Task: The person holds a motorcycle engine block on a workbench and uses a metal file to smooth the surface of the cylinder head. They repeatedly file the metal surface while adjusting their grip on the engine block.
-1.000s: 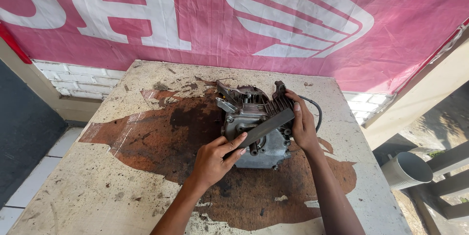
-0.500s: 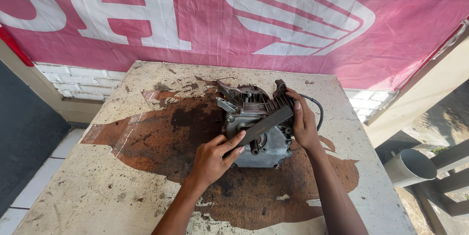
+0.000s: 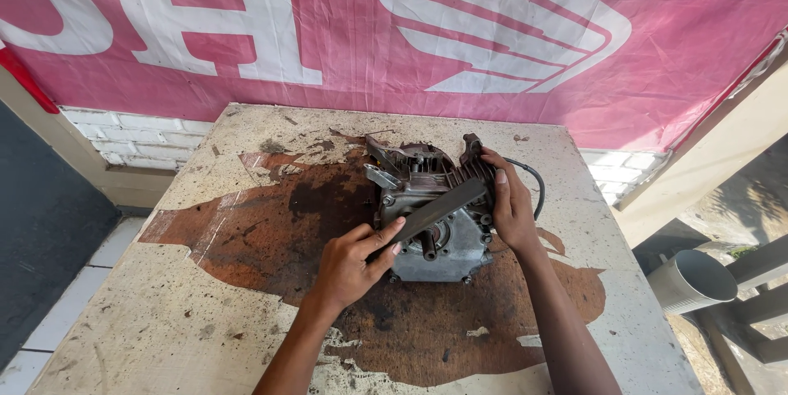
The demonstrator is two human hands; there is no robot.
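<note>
Fingers point(image 3: 386, 231) of the left hand point(image 3: 349, 268) are pinching the near end of a long flat dark metal bar point(image 3: 435, 210), which is lying slantwise across the grey cast-metal engine block point(image 3: 435, 206). The right hand point(image 3: 513, 206) is curling around the bar's far end and the block's finned side. The block is sitting mid-table on a worn, rust-stained wooden tabletop point(image 3: 205, 313). Keeping both ends pressed evenly would probably be holding the bar flat against the casing. Counting: one bar, one block, one black cable point(image 3: 535, 186), one white pipe point(image 3: 694, 280) off to the right.
</note>
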